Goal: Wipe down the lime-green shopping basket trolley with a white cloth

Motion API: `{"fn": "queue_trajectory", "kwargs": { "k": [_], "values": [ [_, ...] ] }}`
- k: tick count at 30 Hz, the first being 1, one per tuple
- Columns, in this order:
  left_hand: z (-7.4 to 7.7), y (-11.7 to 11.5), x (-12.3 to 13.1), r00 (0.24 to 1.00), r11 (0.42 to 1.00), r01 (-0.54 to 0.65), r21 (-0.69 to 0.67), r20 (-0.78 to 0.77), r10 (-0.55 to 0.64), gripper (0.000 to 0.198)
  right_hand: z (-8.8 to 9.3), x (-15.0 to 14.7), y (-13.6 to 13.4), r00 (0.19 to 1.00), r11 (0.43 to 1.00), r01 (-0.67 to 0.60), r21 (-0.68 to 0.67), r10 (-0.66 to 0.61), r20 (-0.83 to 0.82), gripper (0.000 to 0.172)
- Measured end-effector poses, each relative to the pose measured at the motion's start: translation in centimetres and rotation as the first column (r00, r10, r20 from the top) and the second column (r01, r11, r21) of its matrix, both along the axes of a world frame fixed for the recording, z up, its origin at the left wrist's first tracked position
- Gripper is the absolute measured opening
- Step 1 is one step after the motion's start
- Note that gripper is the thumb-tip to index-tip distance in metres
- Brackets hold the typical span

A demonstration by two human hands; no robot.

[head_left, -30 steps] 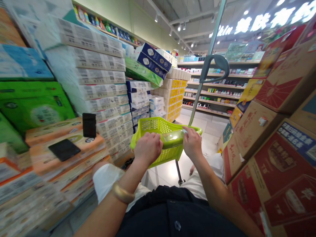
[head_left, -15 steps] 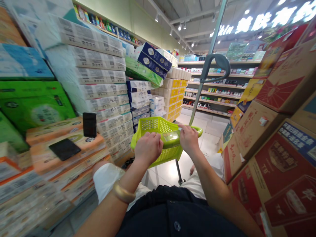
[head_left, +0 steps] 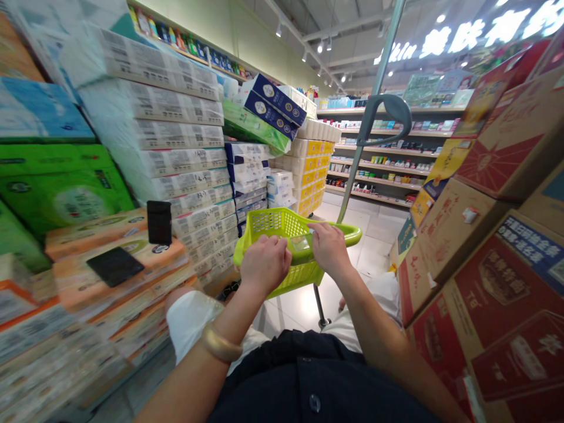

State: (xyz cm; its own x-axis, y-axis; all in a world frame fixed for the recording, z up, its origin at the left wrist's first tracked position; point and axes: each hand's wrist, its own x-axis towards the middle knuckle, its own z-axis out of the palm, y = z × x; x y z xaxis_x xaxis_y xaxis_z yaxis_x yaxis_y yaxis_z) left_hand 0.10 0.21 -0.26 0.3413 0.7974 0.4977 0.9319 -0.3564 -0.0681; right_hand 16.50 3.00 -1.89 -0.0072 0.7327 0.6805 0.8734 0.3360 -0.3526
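Note:
My left hand (head_left: 264, 261) is closed around one end of a clear plastic piece (head_left: 301, 242), just above the near rim of a lime-green shopping basket (head_left: 282, 226). My right hand (head_left: 325, 247) pinches the other end of that clear piece, and the two hands sit close together. A gold bangle (head_left: 219, 345) circles my left wrist. The basket stands on a wheeled frame with a tall grey handle (head_left: 381, 117) rising behind it.
Stacked tissue packs (head_left: 167, 147) fill the left side, with a black phone (head_left: 159, 222) and a dark flat case (head_left: 114, 266) lying on the orange packs. Red and brown cartons (head_left: 493, 247) wall the right. Tiled aisle floor (head_left: 365, 235) runs ahead to product shelves.
My right hand has slid left along the clear piece toward my left hand, so less of it shows between them. The left hand and the basket have stayed put.

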Motion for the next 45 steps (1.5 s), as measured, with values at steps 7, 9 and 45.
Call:
{"fn": "queue_trajectory", "kwargs": {
  "k": [7, 9, 45],
  "values": [
    [-0.3, 0.0, 0.3, 0.999, 0.998, 0.045, 0.045, -0.011, -0.045, 0.028, 0.1, -2.5, -0.9, 0.971, 0.974, -0.225, 0.006, 0.223, 0.087, 0.030],
    [-0.3, 0.0, 0.4, 0.999, 0.998, 0.038, 0.042, -0.014, -0.038, 0.028, 0.2, -2.1, -0.9, 0.983, 0.984, -0.176, 0.017, 0.175, 0.063, 0.030],
    [0.6, 1.4, -4.0, 0.984, 0.984, 0.174, 0.040, -0.043, -0.172, 0.038, -2.5, 3.9, -1.4, 0.990, 0.987, 0.131, 0.093, -0.126, -0.058, 0.032]
  ]
}}
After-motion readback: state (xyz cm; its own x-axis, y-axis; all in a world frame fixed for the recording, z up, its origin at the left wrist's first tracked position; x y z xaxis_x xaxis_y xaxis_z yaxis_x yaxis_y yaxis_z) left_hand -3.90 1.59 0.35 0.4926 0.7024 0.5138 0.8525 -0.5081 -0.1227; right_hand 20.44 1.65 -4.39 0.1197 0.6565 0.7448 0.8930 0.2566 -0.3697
